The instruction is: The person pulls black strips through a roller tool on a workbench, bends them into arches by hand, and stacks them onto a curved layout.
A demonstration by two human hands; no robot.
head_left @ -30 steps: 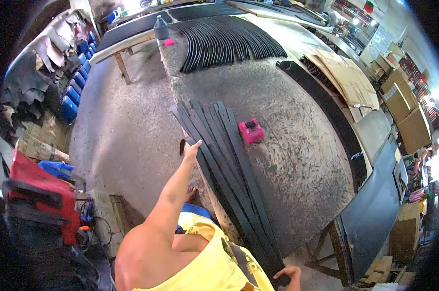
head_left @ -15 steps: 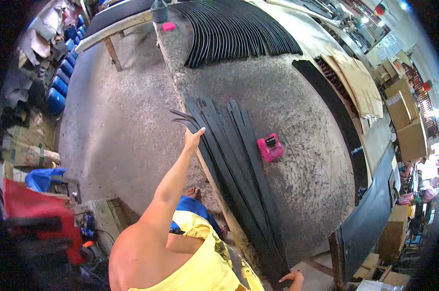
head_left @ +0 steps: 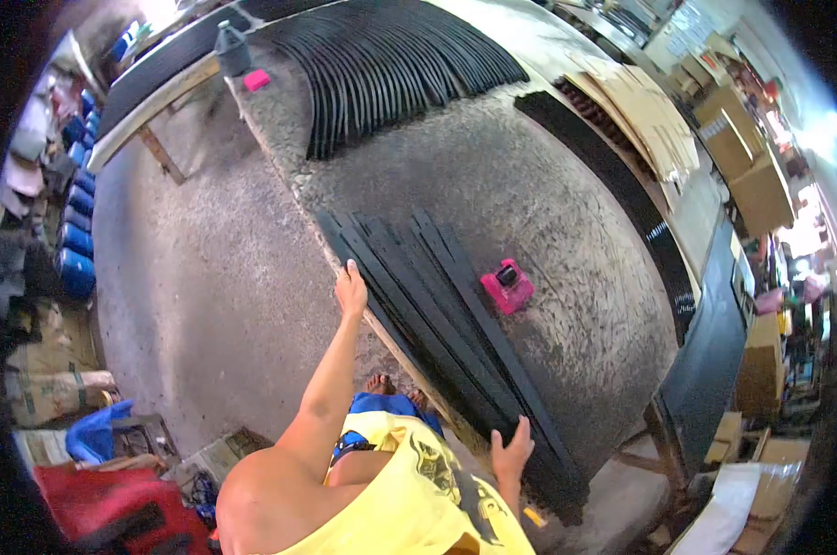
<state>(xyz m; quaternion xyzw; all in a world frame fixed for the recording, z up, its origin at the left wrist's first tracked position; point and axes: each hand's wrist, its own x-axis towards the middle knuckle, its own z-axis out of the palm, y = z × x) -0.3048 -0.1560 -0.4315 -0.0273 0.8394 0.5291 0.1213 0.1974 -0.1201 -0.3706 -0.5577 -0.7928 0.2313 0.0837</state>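
Note:
A bundle of long, flat black strips (head_left: 432, 324) lies along the near edge of the worktable, its far ends fanned out. My left hand (head_left: 351, 291) is at the table edge, against the outer side of the strips, fingers pointing forward and partly hidden. My right hand (head_left: 512, 450) is over the near end of the bundle, its fingers apart and nothing held in them. To the right of the strips, a bright pink block with a small black piece on top (head_left: 507, 285) rests on the table.
The grey worktable (head_left: 585, 277) carries a row of black strips (head_left: 391, 69) at its far end. A dark bottle (head_left: 233, 51) and a pink block (head_left: 257, 80) stand at the far left corner. Cardboard sheets (head_left: 636, 116) lie beyond a long black band (head_left: 613, 176).
The curled strips my left hand held at the edge now lie flat with the bundle. My right hand has moved forward and left, onto the strips. The view has shifted.

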